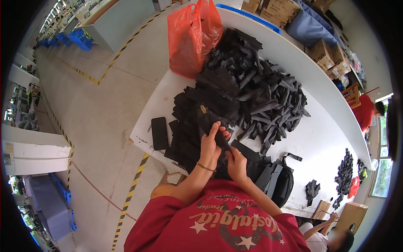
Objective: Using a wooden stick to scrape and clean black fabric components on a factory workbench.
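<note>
A narrow black fabric piece [206,122] is stretched between my hands above the white table. My left hand [211,143], with a bracelet at the wrist, is closed around its middle, thumb on top. Lower and to the right, my right hand [236,164] grips the near end. A small tan tip [203,109] shows at the far end of the piece; I cannot make out what it is. Just beyond my hands lies a big heap of similar black fabric pieces [268,101]. More flat black pieces [183,145] are left of my left hand.
A black phone [159,133] lies near the table's left edge. A red plastic bag [187,42] stands at the far left corner. Right of my right hand is a black bag [284,185]. A co-worker's hands [332,217] are at lower right, near a cardboard box [352,214].
</note>
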Demonstrator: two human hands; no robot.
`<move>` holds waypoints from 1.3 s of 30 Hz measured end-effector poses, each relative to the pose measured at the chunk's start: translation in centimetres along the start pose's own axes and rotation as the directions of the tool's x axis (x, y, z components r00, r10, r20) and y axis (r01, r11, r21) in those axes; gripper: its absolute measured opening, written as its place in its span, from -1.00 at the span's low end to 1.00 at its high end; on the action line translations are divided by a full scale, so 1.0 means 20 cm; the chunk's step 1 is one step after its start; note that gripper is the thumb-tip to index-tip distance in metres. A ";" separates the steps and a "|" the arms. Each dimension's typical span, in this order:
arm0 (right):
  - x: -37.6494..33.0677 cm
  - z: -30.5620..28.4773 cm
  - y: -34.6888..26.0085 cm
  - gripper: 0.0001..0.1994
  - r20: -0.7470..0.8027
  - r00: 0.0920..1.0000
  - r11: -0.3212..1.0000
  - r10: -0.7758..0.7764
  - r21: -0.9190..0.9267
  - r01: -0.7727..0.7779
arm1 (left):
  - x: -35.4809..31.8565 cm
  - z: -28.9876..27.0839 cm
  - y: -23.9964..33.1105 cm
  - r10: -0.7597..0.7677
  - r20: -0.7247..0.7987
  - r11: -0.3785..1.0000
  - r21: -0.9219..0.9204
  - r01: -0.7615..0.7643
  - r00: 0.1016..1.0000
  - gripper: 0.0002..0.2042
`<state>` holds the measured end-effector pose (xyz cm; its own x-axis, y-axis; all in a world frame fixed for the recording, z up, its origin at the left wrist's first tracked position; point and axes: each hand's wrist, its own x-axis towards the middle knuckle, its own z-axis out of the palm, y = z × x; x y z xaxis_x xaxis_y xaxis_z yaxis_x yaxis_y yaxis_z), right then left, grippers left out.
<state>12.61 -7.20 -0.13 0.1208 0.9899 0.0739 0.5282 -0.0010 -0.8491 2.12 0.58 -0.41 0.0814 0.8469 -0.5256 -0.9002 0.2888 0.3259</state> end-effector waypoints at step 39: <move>0.48 -0.41 -0.22 -0.81 -0.369 0.921 0.984 0.121 0.170 -0.060 | -0.32 0.07 -0.14 -0.318 0.444 0.599 0.779 -0.185 0.838 -0.69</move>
<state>18.44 1.13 8.58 0.4854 0.8597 0.1590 0.3690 -0.0366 -0.9287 4.82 -5.03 3.13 0.5447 0.8156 -0.1951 -0.2215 0.3643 0.9046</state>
